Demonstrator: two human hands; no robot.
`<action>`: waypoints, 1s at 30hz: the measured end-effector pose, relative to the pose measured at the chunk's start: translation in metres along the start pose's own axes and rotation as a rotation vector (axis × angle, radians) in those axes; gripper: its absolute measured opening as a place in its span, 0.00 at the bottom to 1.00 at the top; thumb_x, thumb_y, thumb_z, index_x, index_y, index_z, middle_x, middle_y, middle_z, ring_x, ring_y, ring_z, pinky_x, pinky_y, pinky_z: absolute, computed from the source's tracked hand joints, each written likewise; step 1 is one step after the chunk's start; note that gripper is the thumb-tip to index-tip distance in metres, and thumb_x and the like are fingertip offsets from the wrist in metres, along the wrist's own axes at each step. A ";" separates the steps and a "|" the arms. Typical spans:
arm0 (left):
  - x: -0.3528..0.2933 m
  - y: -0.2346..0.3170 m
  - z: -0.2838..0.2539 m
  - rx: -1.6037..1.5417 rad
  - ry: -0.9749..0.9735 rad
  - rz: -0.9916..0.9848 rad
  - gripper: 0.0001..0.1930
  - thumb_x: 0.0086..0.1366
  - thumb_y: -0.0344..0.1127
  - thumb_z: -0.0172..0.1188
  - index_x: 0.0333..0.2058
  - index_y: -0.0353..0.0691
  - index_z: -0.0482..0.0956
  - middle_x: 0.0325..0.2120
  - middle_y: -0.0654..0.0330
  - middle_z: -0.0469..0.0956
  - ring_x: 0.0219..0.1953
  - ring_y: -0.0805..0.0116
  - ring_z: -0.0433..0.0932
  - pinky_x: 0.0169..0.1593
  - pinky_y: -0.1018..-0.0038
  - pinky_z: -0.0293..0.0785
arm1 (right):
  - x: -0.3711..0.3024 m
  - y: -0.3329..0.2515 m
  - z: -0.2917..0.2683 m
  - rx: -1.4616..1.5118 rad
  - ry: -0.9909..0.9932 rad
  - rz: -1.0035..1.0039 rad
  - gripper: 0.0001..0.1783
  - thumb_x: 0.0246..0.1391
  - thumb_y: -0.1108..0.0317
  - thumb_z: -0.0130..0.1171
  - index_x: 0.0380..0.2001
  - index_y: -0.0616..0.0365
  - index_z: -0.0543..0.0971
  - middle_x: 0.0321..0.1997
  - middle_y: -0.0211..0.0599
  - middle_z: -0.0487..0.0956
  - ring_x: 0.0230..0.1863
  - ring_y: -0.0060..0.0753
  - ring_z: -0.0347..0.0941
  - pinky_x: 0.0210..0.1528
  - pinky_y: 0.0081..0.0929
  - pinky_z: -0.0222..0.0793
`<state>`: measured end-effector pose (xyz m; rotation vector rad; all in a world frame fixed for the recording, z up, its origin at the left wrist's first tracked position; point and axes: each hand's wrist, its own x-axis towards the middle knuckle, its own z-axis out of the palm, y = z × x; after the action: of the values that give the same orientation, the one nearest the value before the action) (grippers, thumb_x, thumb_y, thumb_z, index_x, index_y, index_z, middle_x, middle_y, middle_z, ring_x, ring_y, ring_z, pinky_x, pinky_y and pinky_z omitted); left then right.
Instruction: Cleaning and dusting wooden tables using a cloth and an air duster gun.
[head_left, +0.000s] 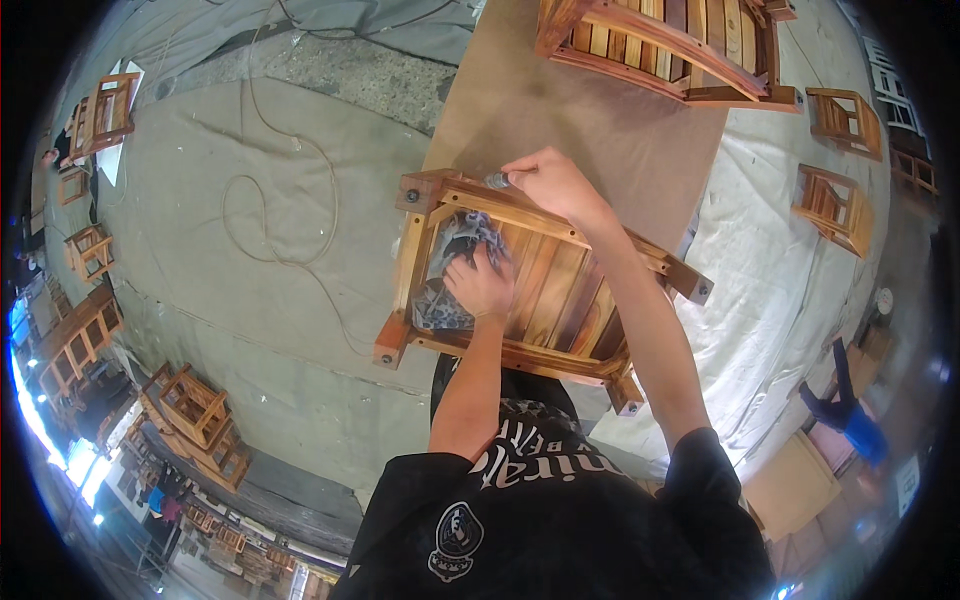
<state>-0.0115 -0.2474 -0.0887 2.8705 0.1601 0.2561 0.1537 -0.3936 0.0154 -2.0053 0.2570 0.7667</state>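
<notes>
Head view: my left hand (480, 285) presses a grey rag (452, 262) inside the upturned wooden stool (530, 280) at frame centre. My right hand (550, 183) grips a small tool (497, 181) on its upper rail. The stool could slide if I push hard.

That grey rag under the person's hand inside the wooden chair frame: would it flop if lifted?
Probably. The rag lies crumpled in folds under the left hand, so it looks soft and light. It would likely drape, not roll. The chair frame looks rigid.
</notes>
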 end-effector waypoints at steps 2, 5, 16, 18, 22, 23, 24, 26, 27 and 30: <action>0.000 0.000 0.001 0.010 0.004 0.006 0.18 0.56 0.44 0.60 0.44 0.45 0.74 0.33 0.49 0.67 0.36 0.49 0.67 0.40 0.58 0.62 | 0.003 0.002 0.002 0.090 -0.048 -0.001 0.16 0.55 0.66 0.57 0.44 0.63 0.81 0.41 0.46 0.83 0.43 0.35 0.77 0.48 0.27 0.69; -0.002 -0.002 0.000 0.019 0.000 0.001 0.18 0.56 0.44 0.60 0.43 0.44 0.74 0.33 0.49 0.67 0.37 0.49 0.67 0.40 0.58 0.62 | 0.002 0.000 0.004 0.151 -0.062 -0.008 0.16 0.54 0.66 0.57 0.44 0.62 0.81 0.42 0.47 0.82 0.45 0.36 0.78 0.49 0.28 0.69; -0.003 0.000 0.002 0.007 -0.006 -0.002 0.19 0.56 0.44 0.59 0.44 0.44 0.74 0.33 0.47 0.67 0.37 0.47 0.68 0.40 0.56 0.62 | -0.001 0.005 0.015 0.017 0.098 -0.013 0.17 0.49 0.63 0.56 0.40 0.58 0.83 0.41 0.51 0.81 0.44 0.49 0.78 0.49 0.32 0.72; -0.003 -0.003 0.001 0.017 -0.009 -0.008 0.19 0.55 0.44 0.60 0.44 0.44 0.74 0.33 0.47 0.67 0.37 0.48 0.68 0.40 0.56 0.62 | -0.011 -0.005 0.015 0.062 0.056 -0.004 0.17 0.49 0.64 0.55 0.40 0.58 0.83 0.41 0.52 0.81 0.43 0.49 0.79 0.48 0.32 0.72; 0.000 0.005 0.000 -0.002 -0.045 -0.027 0.19 0.54 0.44 0.61 0.44 0.46 0.74 0.33 0.48 0.67 0.38 0.47 0.68 0.40 0.56 0.62 | -0.036 -0.001 0.006 0.194 0.049 -0.057 0.16 0.49 0.64 0.55 0.40 0.57 0.83 0.39 0.51 0.81 0.41 0.50 0.79 0.46 0.33 0.72; 0.002 0.006 -0.002 -0.010 -0.034 -0.023 0.19 0.54 0.44 0.61 0.44 0.46 0.74 0.33 0.48 0.67 0.38 0.47 0.68 0.40 0.56 0.62 | -0.048 -0.002 0.003 0.113 0.111 -0.060 0.16 0.49 0.65 0.55 0.41 0.57 0.83 0.38 0.51 0.82 0.40 0.50 0.79 0.45 0.34 0.72; 0.003 0.008 -0.004 -0.005 -0.069 -0.035 0.20 0.53 0.44 0.61 0.44 0.46 0.74 0.33 0.49 0.68 0.38 0.48 0.68 0.40 0.57 0.63 | -0.063 -0.002 -0.001 0.032 0.180 -0.062 0.16 0.49 0.65 0.55 0.41 0.57 0.83 0.37 0.51 0.82 0.40 0.50 0.79 0.44 0.34 0.72; 0.003 0.002 -0.008 -0.006 -0.089 -0.046 0.20 0.52 0.45 0.62 0.44 0.47 0.75 0.33 0.50 0.68 0.38 0.48 0.69 0.40 0.57 0.63 | -0.103 -0.013 -0.002 -0.076 0.287 0.044 0.16 0.50 0.66 0.55 0.41 0.58 0.82 0.34 0.55 0.81 0.38 0.52 0.79 0.40 0.35 0.72; 0.005 -0.001 -0.010 -0.077 -0.084 -0.019 0.20 0.52 0.44 0.62 0.44 0.47 0.75 0.32 0.50 0.69 0.37 0.48 0.70 0.39 0.57 0.65 | -0.125 -0.004 -0.004 -0.037 0.259 0.021 0.17 0.51 0.66 0.55 0.43 0.60 0.81 0.35 0.51 0.82 0.37 0.41 0.78 0.42 0.32 0.71; 0.043 -0.002 -0.044 -0.288 -0.165 -0.039 0.18 0.50 0.40 0.64 0.42 0.47 0.76 0.31 0.54 0.71 0.34 0.49 0.74 0.37 0.56 0.70 | -0.196 -0.001 -0.009 0.108 0.165 0.087 0.18 0.53 0.67 0.55 0.46 0.63 0.79 0.32 0.46 0.82 0.35 0.29 0.77 0.43 0.28 0.71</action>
<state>0.0221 -0.2292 -0.0408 2.5845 0.1348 0.0302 0.0048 -0.4246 0.1396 -1.9667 0.4747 0.6285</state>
